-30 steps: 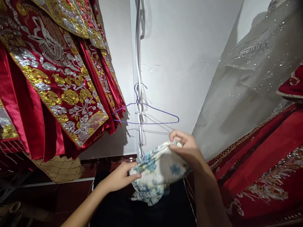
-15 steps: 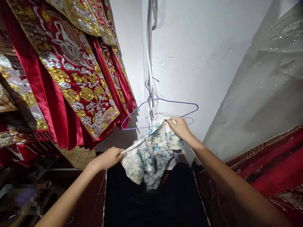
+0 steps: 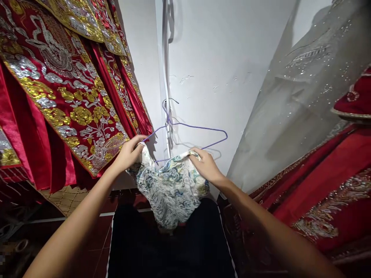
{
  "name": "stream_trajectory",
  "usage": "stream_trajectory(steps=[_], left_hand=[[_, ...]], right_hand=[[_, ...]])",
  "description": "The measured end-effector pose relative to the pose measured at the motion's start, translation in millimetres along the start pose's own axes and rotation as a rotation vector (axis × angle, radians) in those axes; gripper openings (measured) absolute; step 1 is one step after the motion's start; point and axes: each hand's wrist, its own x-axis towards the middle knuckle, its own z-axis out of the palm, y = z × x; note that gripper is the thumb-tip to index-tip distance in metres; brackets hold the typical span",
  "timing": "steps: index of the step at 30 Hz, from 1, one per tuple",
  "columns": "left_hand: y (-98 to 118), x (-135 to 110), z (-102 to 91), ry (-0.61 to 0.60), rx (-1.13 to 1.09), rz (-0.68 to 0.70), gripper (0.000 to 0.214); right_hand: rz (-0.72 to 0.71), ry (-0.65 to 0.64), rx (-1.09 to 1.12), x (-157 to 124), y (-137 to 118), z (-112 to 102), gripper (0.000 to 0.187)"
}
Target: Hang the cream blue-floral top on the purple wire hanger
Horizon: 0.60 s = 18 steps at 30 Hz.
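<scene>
A purple wire hanger (image 3: 203,126) hangs against the white wall in front of me. Just below it I hold a floral garment (image 3: 171,189) in white, blue and green, its edge stretched between both hands. My left hand (image 3: 130,154) pinches the garment's left end, right at the hanger's left corner, which the fabric and fingers cover. The right end is gripped by my right hand (image 3: 205,165), thumb over the edge, a little under the hanger's lower bar. Folds droop from the garment toward my dark trousers (image 3: 171,255).
Red embroidered garments with gold and silver sequins (image 3: 78,112) hang on the left. A white pole (image 3: 166,69) runs down the wall behind the hanger. At right are a pale sparkly gown (image 3: 290,100) and red beaded clothing (image 3: 324,193).
My left hand has risen with its end of the garment to the hanger's left corner. The garment now overlaps the hanger's lower left part. The view has shifted to the right.
</scene>
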Motion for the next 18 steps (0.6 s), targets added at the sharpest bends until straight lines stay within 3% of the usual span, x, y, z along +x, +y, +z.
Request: stream_trajectory(steps=[4, 7, 10, 13, 16, 18], left_hand=[[-5.1, 2.6, -11.2, -0.122, -0.007, 0.044, 0.035], [-1.9, 5.8, -21.6, -0.165, -0.022, 0.047, 0.034], [-1.7, 11.0, -28.8, -0.218, -0.053, 0.005, 0.034], [-8.3, 15.3, -34.3, -0.155, -0.052, -0.01, 0.034], [-14.7, 20.5, -38.0, -0.018, 0.094, 0.024, 0.031], [-13.7, 25.1, -36.4, -0.021, 0.139, -0.019, 0.032]], right_hand=[[0.019, 0.324, -0.147, 16.2, 15.7, -36.6, 0.058], [-0.003, 0.413, -0.215, 36.4, 28.1, -69.5, 0.069], [-0.073, 0.358, -0.267, 46.7, 26.4, -90.6, 0.048], [-0.073, 0.289, -0.239, 47.3, 11.2, -105.4, 0.012], [0.061, 0.051, 0.012, 47.9, -3.2, -114.5, 0.022], [0.126, -0.104, 0.166, 49.0, -5.3, -108.7, 0.033]])
